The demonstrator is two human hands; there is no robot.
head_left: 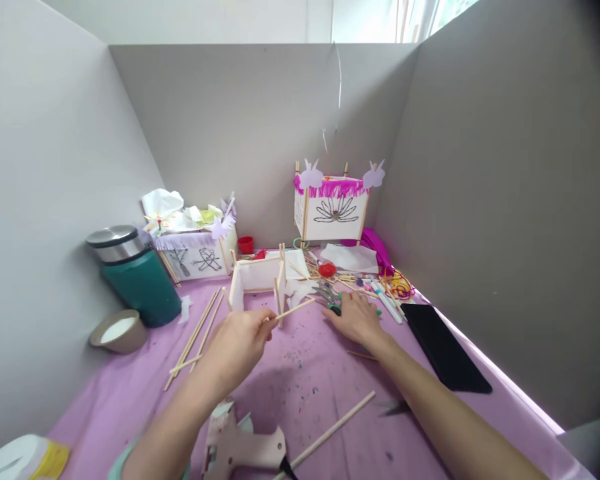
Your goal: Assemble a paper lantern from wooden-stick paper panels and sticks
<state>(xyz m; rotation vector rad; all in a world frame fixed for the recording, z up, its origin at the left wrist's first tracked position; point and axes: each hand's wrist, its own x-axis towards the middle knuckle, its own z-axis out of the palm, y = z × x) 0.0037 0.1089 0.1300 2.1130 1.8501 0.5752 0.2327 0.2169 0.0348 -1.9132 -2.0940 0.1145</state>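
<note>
Landmark: small wooden frame (257, 274) with pale panels, standing on the purple cloth (280, 380).

Left hand (247, 340), just on the near side of the frame: thumb and fingers pinched together on a thin stick (297, 309), whose free end points past the frame's right side. Right hand (356, 317), right of the frame: lies over green-handled pliers (326, 293). Cannot tell whether its fingers close around the handles. Stick tip is near the pliers' metal head; contact not clear.

Handling notes (judgement): pinch the stick firmly so that it does not roll; line it up squarely with the pliers, left fingertips well back from the metal. Keep the stick from knocking the frame's near right post. Mind the glue gun (255, 452), nearer the wearer than the frame, close to the left forearm; its heat cannot be judged.
</note>
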